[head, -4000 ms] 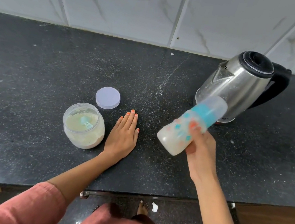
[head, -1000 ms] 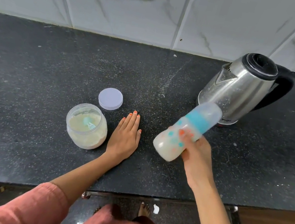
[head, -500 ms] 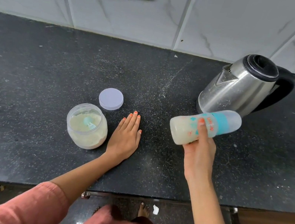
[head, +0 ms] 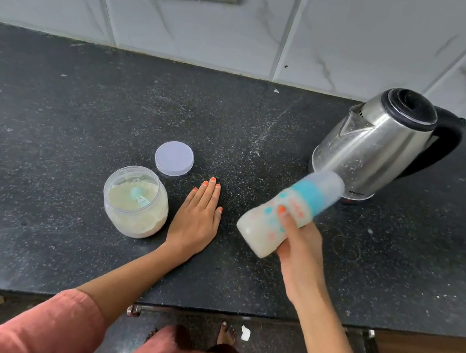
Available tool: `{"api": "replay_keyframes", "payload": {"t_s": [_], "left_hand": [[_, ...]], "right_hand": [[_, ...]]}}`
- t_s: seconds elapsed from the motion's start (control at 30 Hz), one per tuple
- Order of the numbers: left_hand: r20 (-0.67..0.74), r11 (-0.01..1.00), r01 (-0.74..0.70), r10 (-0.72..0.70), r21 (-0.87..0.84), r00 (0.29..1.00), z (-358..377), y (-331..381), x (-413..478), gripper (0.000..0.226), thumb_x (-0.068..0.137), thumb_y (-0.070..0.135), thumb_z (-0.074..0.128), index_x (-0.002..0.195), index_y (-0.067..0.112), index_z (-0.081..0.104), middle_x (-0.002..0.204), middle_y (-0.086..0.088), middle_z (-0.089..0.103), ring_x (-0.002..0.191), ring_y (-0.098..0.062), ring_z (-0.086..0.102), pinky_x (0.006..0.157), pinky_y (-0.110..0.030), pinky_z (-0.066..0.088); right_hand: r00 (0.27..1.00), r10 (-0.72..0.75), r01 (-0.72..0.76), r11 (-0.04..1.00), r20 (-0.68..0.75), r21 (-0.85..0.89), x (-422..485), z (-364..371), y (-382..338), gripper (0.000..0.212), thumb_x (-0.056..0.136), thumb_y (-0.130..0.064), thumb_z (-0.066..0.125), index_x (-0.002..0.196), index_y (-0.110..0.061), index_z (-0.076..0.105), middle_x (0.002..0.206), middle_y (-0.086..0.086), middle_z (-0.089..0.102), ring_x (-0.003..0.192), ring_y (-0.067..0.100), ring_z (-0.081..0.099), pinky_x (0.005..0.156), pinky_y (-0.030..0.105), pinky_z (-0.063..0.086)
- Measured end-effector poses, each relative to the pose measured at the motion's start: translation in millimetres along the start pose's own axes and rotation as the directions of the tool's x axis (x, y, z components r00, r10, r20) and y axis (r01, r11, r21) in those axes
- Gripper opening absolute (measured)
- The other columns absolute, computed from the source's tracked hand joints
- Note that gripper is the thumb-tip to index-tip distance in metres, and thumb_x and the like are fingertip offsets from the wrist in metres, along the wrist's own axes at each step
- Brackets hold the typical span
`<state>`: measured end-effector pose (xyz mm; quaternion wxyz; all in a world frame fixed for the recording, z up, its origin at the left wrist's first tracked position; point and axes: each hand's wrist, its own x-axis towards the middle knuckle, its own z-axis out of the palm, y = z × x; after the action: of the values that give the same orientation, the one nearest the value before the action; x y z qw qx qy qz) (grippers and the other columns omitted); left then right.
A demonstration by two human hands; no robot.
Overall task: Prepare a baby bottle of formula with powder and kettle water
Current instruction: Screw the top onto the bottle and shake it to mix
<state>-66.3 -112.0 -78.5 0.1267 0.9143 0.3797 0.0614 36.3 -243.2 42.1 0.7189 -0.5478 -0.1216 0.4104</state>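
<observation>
Gripping the capped baby bottle (head: pixel 286 216) in my right hand (head: pixel 301 251), I have it tilted above the counter (head: pixel 51 115). Its base is toward me and its cap points away at the kettle (head: pixel 375 144), which stands beyond that hand. Milky liquid fills the lower body and the cap is on, so powder and water look to be in already; I judge this to be the mixing step. My left hand (head: pixel 196 221) lies flat on the counter, fingers straight, holding nothing. Just to its left stands the open formula jar (head: pixel 132 215) with a blue scoop (head: pixel 138 193) resting in the powder. The jar's lid (head: pixel 174 158) lies just beyond my left fingertips, slightly leftward. What seems left is to finish mixing, set the bottle down and close the jar.
</observation>
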Motion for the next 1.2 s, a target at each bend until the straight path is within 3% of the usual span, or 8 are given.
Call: {"api": "replay_keyframes", "payload": {"t_s": [0.1,0.2,0.3,0.5,0.67,0.87,1.07,1.2], "left_hand": [[-0.002,1.000,0.008,-0.008,-0.024,1.000,-2.6,1.4,-0.7,0.056,0.097,0.033,0.008,0.147,0.009,0.006,0.156,-0.006,0.002,0.144,-0.017,0.000,0.111,-0.026,-0.008],[-0.007,1.000,0.006,-0.006,-0.023,1.000,-4.0,1.4,-1.5,0.052,0.101,0.029,0.016,0.147,0.009,0.004,0.157,-0.005,-0.001,0.144,-0.016,-0.002,0.112,-0.025,-0.009],[-0.011,1.000,0.000,0.000,-0.031,1.000,-4.8,2.0,-2.1,0.051,0.101,0.028,0.017,0.147,0.009,0.004,0.157,-0.005,-0.001,0.144,-0.016,-0.003,0.111,-0.025,-0.009],[0.000,1.000,0.008,-0.008,-0.023,1.000,-3.8,1.8,-0.9,0.051,0.100,0.029,0.013,0.147,0.009,0.004,0.157,-0.006,-0.001,0.144,-0.017,-0.002,0.111,-0.025,-0.009],[-0.001,1.000,0.001,-0.001,-0.012,1.000,-2.6,1.0,-1.4,0.054,0.099,0.033,0.007,0.147,0.009,0.005,0.157,-0.006,0.000,0.144,-0.017,-0.002,0.111,-0.025,-0.010],[0.000,0.999,0.006,-0.006,-0.032,1.000,-2.8,1.1,-0.7,0.052,0.100,0.030,0.013,0.147,0.009,0.005,0.157,-0.006,0.000,0.144,-0.017,-0.001,0.111,-0.025,-0.009],[-0.007,1.000,0.000,0.000,-0.022,1.000,-4.9,2.3,-2.3,0.054,0.098,0.032,0.007,0.147,0.009,0.005,0.157,-0.006,0.000,0.144,-0.017,-0.001,0.110,-0.025,-0.010],[0.006,1.000,0.012,-0.012,-0.028,1.000,-3.9,1.5,-1.2,0.051,0.101,0.029,0.015,0.147,0.009,0.004,0.157,-0.006,-0.001,0.144,-0.017,-0.002,0.111,-0.025,-0.009]], "right_hand": [[0.992,0.044,-0.011,0.967,0.122,-0.255,-6.4,-7.2,2.4,0.040,0.049,-0.022,0.081,0.085,-0.017,0.065,0.077,-0.007,0.074,0.077,0.006,0.068,0.069,0.020,0.055],[0.999,-0.038,0.038,0.998,0.016,0.043,4.2,-6.4,-7.5,0.061,0.045,-0.039,0.086,0.098,-0.016,0.064,0.090,-0.002,0.073,0.085,0.010,0.068,0.070,0.024,0.057],[0.990,-0.056,0.087,0.961,-0.127,0.261,12.3,-4.0,-10.7,0.027,0.078,-0.023,0.062,0.105,-0.018,0.057,0.095,-0.003,0.067,0.081,0.003,0.068,0.066,0.022,0.057],[0.989,0.060,-0.030,0.977,0.136,-0.213,-3.0,-8.9,3.5,0.050,0.042,-0.032,0.081,0.088,-0.016,0.067,0.085,-0.001,0.074,0.082,0.010,0.069,0.073,0.024,0.056],[0.997,-0.047,0.061,0.971,-0.065,0.232,13.6,-5.7,-8.1,0.051,0.063,-0.030,0.072,0.109,-0.014,0.057,0.095,-0.001,0.069,0.082,0.006,0.068,0.066,0.023,0.057],[0.982,0.034,0.023,0.954,0.183,-0.299,-1.3,-6.7,1.7,0.050,0.045,-0.034,0.078,0.091,-0.018,0.067,0.087,-0.002,0.074,0.085,0.012,0.068,0.074,0.026,0.054],[0.993,-0.053,0.078,0.961,-0.101,0.264,12.6,0.8,-9.1,0.043,0.079,-0.025,0.062,0.118,-0.012,0.053,0.101,0.000,0.066,0.088,0.007,0.066,0.071,0.023,0.057],[0.996,0.042,-0.036,0.997,0.083,-0.072,1.4,-0.4,0.5,0.042,0.058,-0.029,0.081,0.096,-0.019,0.064,0.092,0.001,0.071,0.084,0.010,0.069,0.072,0.025,0.057]]}}
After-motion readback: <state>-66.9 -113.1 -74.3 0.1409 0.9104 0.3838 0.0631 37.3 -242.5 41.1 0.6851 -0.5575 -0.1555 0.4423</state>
